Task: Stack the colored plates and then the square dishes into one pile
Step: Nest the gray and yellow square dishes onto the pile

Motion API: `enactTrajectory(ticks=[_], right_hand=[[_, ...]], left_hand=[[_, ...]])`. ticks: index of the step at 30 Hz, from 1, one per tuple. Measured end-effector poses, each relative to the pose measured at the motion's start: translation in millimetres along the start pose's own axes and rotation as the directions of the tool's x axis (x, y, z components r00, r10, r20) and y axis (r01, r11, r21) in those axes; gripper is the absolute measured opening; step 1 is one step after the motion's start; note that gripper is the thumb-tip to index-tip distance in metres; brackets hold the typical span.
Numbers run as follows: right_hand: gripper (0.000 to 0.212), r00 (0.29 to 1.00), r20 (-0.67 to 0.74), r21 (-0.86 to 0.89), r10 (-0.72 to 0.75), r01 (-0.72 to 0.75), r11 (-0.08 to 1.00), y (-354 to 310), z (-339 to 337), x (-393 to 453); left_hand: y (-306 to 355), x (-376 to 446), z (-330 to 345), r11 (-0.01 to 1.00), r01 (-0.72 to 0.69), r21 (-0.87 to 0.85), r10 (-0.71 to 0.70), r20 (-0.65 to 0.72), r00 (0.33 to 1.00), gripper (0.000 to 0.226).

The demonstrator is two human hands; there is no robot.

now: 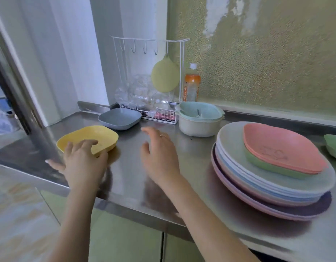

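Left hand grasping near rim of yellow square dish at counter's corner. Right hand spread, empty. Pile well right of grip. Risk: thin pinch slipping, dish dropping off edge.

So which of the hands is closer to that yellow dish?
The left. The left hand has its fingers over the near rim of the yellow dish, touching it. The right hand hovers open above the counter, off to the dish's right.
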State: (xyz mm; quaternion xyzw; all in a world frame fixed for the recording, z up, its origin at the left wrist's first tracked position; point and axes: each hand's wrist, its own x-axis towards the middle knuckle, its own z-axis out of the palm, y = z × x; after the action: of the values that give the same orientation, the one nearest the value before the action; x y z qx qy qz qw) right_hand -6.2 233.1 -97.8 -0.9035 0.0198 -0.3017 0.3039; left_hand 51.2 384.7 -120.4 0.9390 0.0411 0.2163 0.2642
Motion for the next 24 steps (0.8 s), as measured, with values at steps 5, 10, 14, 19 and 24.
enactTrajectory(ticks=[5,10,14,19,24], right_hand=[[0.046,0.983,0.173,-0.146,-0.068,0.094,0.985,-5.8,68.1,79.1],[0.045,0.959,0.278,-0.315,-0.05,0.14,0.939,4.4,114.4,119.1],[0.036,0.952,0.305,-0.307,-0.029,0.128,0.943,11.9,112.8,118.3],[0.02,0.961,0.276,-0.258,-0.031,0.105,0.961,25.6,91.4,96.8],[0.018,0.994,0.057,-0.137,-0.09,0.097,0.986,25.2,37.7,75.1]], left_hand=[[-5.9,12.7,13.0,0.997,-0.007,-0.083,0.009,0.031,0.999,0.016],[-12.6,13.9,22.6,0.991,-0.075,-0.115,0.078,0.025,0.997,0.013],[-13.4,13.3,22.8,0.991,-0.093,-0.093,0.097,0.032,0.995,0.016],[-8.5,8.4,17.2,0.988,-0.087,-0.125,0.089,0.011,0.996,0.008],[7.5,-11.6,3.6,0.917,-0.104,-0.385,0.046,-0.156,0.987,0.007]])
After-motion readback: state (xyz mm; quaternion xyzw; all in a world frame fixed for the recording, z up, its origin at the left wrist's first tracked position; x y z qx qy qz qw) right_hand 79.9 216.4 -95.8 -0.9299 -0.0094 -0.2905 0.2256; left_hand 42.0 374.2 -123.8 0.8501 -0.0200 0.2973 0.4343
